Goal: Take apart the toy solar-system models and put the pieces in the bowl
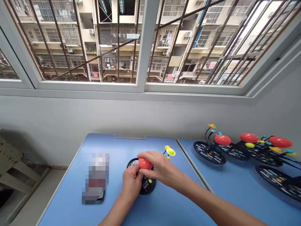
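Observation:
A round black base (148,189) with small printed marks lies on the blue tabletop in front of me. Over it sits a glossy red ball (145,163), which my right hand (159,166) grips between thumb and fingers from the right. Thumb and fingertips of my left hand (132,182) are pressed together just below the ball's left side; whatever is between them is hidden. Beyond my right hand a yellow disc (171,152) and smaller orange and blue pieces stick up on thin black stems. A small yellow piece (150,180) shows near the base, under my hands.
Similar black-based pieces with red balls (222,140) stand on a second blue table (232,185) at right. A partly pixelated phone-like object (96,180) lies left on the near table (113,144). A white wall and barred window are behind; a pale stool (18,175) stands far left.

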Available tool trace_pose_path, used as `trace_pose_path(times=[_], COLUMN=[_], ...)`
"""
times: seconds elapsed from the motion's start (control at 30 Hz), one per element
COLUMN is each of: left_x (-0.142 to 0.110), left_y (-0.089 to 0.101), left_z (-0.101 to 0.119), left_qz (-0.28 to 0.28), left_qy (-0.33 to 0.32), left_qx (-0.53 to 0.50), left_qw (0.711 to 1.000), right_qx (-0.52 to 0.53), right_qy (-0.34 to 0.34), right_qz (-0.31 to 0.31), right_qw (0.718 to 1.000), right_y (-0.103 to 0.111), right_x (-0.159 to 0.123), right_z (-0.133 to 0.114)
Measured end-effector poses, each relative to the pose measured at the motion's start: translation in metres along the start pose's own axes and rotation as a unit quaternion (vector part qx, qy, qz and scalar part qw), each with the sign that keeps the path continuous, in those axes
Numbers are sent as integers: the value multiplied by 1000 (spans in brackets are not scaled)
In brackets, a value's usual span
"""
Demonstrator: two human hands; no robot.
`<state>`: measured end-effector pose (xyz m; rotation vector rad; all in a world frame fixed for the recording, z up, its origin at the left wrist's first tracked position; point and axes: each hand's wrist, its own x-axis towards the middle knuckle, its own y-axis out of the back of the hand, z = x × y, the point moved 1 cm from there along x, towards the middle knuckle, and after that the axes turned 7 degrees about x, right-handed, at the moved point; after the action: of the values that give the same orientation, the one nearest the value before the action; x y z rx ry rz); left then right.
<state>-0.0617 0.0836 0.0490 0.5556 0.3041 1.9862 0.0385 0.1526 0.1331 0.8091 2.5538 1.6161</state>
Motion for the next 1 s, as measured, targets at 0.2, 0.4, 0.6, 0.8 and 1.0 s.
trace_pose_path(times=[0.2, 0.4, 0.6, 0.8, 1.0], left_x=[1, 1, 1, 1, -1], left_y=[-3, -5, -7, -7, -6], left_z=[-4, -5, -8, -9, -7], left_qz=[8, 23, 28, 34, 34], left_qy=[1, -7, -14, -18, -37], left_qx=[13, 37, 50, 56, 60], left_qw=[1000, 999, 998, 998, 997], right_qx=[42, 72, 105, 115, 96], right_qy=[5, -13, -20, -21, -28], right_qz=[45, 76, 89, 70, 44], right_qw=[998, 994, 990, 991, 994], right_y=[-5, -4, -5, -3, 0], right_x=[4, 5, 4, 4, 5], right_z=[5, 6, 6, 6, 3])
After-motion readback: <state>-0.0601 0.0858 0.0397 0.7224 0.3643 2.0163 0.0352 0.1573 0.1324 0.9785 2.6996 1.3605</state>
